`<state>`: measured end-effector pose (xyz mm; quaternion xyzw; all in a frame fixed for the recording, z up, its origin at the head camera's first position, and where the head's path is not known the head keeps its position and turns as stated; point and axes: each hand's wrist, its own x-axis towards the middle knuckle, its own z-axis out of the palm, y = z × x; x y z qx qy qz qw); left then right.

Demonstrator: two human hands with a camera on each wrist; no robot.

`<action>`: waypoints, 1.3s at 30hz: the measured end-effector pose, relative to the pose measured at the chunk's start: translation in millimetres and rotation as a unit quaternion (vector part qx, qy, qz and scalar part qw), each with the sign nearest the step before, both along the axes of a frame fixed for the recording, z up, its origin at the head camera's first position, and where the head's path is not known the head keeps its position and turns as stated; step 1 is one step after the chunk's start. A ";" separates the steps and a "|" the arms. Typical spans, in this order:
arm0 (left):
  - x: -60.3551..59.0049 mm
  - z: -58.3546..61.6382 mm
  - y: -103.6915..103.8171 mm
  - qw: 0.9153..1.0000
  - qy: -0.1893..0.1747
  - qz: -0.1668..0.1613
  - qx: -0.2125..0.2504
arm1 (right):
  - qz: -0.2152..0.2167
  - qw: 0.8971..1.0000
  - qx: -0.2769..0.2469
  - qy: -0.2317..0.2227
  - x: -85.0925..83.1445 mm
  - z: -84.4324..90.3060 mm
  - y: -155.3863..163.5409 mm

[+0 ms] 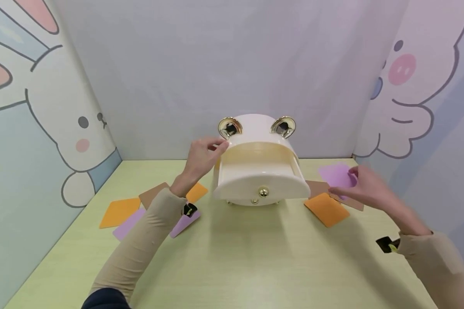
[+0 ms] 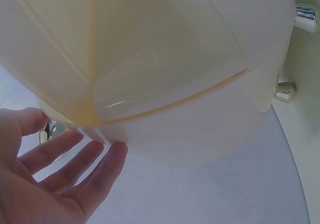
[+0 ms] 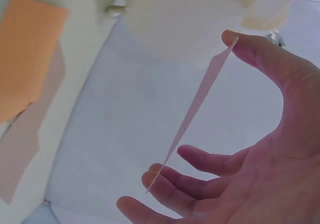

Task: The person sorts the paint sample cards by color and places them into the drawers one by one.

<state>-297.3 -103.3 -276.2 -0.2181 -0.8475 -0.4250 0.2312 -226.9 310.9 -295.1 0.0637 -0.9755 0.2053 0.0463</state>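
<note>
A cream frog-shaped drawer box (image 1: 255, 124) with gold-rimmed eyes stands at the back middle. Its upper drawer (image 1: 261, 184) is pulled out, and no contents show inside. My left hand (image 1: 203, 159) touches the box's upper left side near the eye; in the left wrist view its extended fingers (image 2: 112, 159) lie against the cream wall. Off to the right of the box, my right hand (image 1: 369, 189) pinches a purple paper card (image 1: 335, 175) above the table. The right wrist view shows that card (image 3: 200, 94) almost edge-on, between thumb and fingers.
An orange card (image 1: 326, 209) and a brown card (image 1: 316, 189) lie right of the box. On the left are more orange (image 1: 120, 212), brown (image 1: 152, 194) and purple cards (image 1: 129, 224), partly behind my left arm. Cartoon-printed walls (image 1: 224, 64) enclose the table.
</note>
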 end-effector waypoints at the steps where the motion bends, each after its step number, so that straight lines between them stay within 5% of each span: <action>1: -0.1 -0.2 -0.1 1.000 0.001 -0.001 0.000 | 0.007 1.000 -0.007 0.000 0.7 7.2 -3.4; 11: 1.1 -0.5 -1.6 1.000 -0.002 -0.009 0.004 | 0.073 0.996 -0.056 -0.010 6.3 58.7 -41.0; 17: 0.8 1.1 -2.3 1.000 -0.002 -0.009 0.001 | 0.146 0.985 -0.093 0.016 10.0 79.6 -69.9; 28: -0.1 -1.4 -0.2 1.000 0.004 -0.009 0.002 | 0.277 0.956 -0.087 0.031 8.3 92.8 -108.8; 39: -0.8 -1.8 0.9 1.000 0.008 -0.008 0.002 | 0.301 0.952 -0.062 -0.005 1.3 100.6 -119.0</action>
